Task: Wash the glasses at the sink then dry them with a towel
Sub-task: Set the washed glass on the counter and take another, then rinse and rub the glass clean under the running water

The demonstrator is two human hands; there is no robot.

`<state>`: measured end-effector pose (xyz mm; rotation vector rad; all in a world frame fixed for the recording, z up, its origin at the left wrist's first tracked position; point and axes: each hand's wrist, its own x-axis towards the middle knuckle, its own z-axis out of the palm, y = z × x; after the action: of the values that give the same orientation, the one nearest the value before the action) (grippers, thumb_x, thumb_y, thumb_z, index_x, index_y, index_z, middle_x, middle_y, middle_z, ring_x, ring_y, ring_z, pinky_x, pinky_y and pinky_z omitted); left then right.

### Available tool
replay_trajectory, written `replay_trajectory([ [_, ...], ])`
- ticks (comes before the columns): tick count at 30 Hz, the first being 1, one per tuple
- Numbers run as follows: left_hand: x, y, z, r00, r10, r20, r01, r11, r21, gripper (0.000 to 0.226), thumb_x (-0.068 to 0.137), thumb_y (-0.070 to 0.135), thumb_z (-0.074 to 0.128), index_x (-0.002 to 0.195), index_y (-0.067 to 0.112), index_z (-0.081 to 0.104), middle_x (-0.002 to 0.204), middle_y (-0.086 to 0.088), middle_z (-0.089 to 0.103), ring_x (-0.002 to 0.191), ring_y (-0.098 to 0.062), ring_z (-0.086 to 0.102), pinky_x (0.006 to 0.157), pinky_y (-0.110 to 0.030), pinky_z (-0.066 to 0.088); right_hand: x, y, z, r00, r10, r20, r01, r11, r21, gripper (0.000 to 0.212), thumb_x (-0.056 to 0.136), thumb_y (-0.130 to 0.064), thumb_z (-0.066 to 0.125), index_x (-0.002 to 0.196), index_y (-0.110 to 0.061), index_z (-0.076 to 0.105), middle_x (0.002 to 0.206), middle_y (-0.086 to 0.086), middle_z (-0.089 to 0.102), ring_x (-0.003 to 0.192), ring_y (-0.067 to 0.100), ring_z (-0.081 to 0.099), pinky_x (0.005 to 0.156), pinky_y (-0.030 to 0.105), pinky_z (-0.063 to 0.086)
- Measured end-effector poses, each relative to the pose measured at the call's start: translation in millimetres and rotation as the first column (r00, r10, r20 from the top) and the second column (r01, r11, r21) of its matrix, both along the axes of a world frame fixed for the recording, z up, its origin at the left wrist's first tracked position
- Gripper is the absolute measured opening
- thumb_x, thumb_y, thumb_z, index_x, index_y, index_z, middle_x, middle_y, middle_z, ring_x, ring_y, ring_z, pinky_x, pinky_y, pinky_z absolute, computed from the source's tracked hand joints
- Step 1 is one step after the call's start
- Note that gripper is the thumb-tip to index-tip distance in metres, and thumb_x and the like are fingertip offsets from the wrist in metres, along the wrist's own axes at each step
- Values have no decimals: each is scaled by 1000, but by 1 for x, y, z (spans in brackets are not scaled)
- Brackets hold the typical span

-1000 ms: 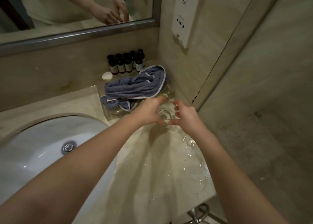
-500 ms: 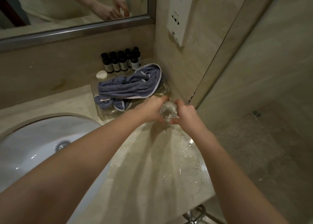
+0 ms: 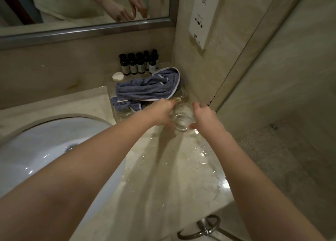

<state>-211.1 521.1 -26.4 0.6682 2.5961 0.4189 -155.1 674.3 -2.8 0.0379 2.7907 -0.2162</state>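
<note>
2 hands grip 1 glass [image 3: 181, 119] between them just above the wet worktop [image 3: 169, 177], left hand [image 3: 161, 113] and right hand [image 3: 204, 116] equally near, its mouth tilted toward the person, the towel [image 3: 147, 88] just beyond the left.

We cannot tell the left hand's [image 3: 162, 114] grip on the blurred glass [image 3: 182, 119] it partly covers, our towel [image 3: 148, 88] hides most of the clear tray [image 3: 183, 95], bottle labels [image 3: 141, 67] too small to read, sink [image 3: 36, 146] cut by the left edge, ring holder [image 3: 200, 229] cut at the bottom
</note>
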Motion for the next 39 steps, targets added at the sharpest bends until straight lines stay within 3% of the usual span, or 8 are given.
replay_trajectory([
  [7, 26, -101, 36, 999, -10, 41, 17, 984, -180, 75, 68, 30, 87, 133, 15, 53, 122, -3, 58, 108, -23, 55, 85, -32, 48, 6, -95, 27, 943, 331, 39, -331, 943, 10, 73, 74, -21, 81, 135, -8, 43, 129, 17, 54, 115, 34, 54, 92, 41, 47],
  [10, 46, -175, 43, 993, 94, 67, -77, 973, -220, 73, 68, 26, 87, 131, 16, 53, 125, -4, 58, 109, -23, 56, 90, -34, 49, 12, -165, 32, 899, 433, 63, -435, 900, 13, 76, 75, -18, 81, 139, -9, 40, 135, 16, 51, 121, 33, 51, 94, 41, 47],
  [15, 99, -323, 51, 950, 294, 101, -259, 929, -265, 75, 67, 26, 87, 132, 20, 51, 125, -1, 57, 97, -18, 53, 78, -29, 46, 34, -298, 38, 828, 554, 87, -557, 831, 2, 73, 77, -15, 79, 139, -11, 41, 130, 15, 52, 113, 32, 55, 87, 38, 49],
  [19, 150, -434, 56, 908, 409, 91, -366, 879, -305, 73, 69, 24, 87, 133, 17, 52, 126, -2, 57, 99, -21, 55, 81, -28, 46, 61, -404, 37, 756, 650, 77, -649, 760, -32, 73, 78, -11, 77, 140, -11, 39, 130, 14, 50, 112, 33, 54, 88, 37, 48],
  [24, 210, -543, 55, 846, 530, 64, -488, 816, -309, 73, 62, 25, 89, 127, 17, 56, 116, 0, 60, 96, -19, 57, 80, -32, 51, 101, -511, 32, 655, 749, 98, -747, 661, -68, 68, 81, -9, 75, 139, -7, 40, 132, 16, 50, 117, 34, 51, 93, 40, 46],
  [32, 259, -591, 31, 806, 577, 134, -539, 808, -238, 76, 69, 26, 85, 136, 17, 49, 123, -1, 55, 110, -21, 55, 94, -36, 49, 142, -580, 4, 597, 800, 65, -800, 600, -32, 71, 78, -13, 77, 138, -8, 40, 124, 16, 52, 111, 34, 55, 89, 41, 50],
  [36, 256, -585, 25, 809, 582, 75, -566, 808, -164, 79, 68, 35, 85, 134, 15, 48, 99, 2, 48, 97, -21, 55, 87, -41, 52, 141, -578, -3, 626, 779, 28, -779, 627, -10, 73, 79, -14, 77, 138, -9, 35, 120, 15, 54, 107, 34, 57, 82, 40, 50],
  [39, 251, -583, 25, 818, 576, 7, -567, 807, -163, 78, 67, 42, 84, 131, 14, 49, 104, 1, 47, 102, -22, 54, 87, -40, 51, 136, -577, -6, 631, 775, 28, -775, 632, -28, 79, 78, -15, 78, 142, -13, 32, 121, 15, 54, 107, 34, 56, 85, 42, 51],
])
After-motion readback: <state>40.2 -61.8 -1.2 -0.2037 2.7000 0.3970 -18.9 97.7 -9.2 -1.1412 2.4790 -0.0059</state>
